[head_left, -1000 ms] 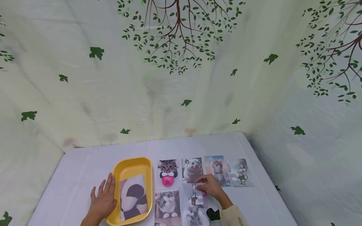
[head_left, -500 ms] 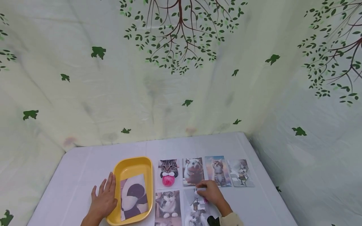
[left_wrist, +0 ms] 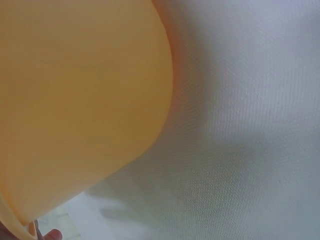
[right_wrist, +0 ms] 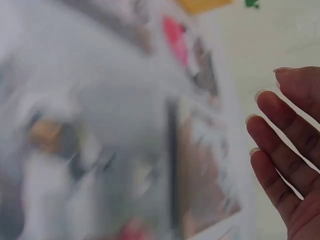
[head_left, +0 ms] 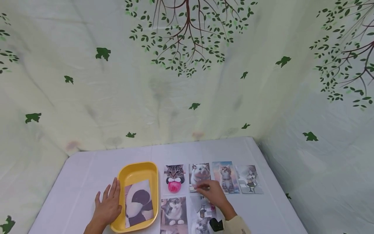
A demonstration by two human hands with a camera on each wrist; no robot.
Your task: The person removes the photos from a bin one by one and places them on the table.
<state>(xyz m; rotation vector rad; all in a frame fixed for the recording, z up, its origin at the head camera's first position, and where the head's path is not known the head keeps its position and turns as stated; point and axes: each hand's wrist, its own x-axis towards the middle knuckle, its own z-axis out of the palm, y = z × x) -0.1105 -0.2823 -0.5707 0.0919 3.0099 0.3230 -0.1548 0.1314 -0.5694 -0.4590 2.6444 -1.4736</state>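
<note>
In the head view my left hand (head_left: 105, 206) lies with extended fingers along the left rim of a yellow tray (head_left: 125, 169). Inside the tray is a picture card (head_left: 139, 203) with dark and pale patches. My right hand (head_left: 214, 194) hovers over the picture cards, its fingertips overlapping the lower edge of a hamster card (head_left: 200, 174). The right wrist view shows its fingers (right_wrist: 280, 142) loosely extended, holding nothing. Below the hand lies a grey-white card (head_left: 201, 211), partly covered by it. The tray's wall (left_wrist: 90, 90) fills much of the left wrist view.
A tabby cat card with a pink ball (head_left: 174, 178), a kitten card (head_left: 225, 177) and a pale animal card (head_left: 250, 178) lie in the far row. A grey-and-white cat card (head_left: 174, 211) lies nearer. A white cloth (head_left: 79, 182) covers the table.
The grey-white card has slid slightly nearer, away from the hamster card. My right hand first drew nearer with it, then lifted up and left. My left hand stays at the tray.
</note>
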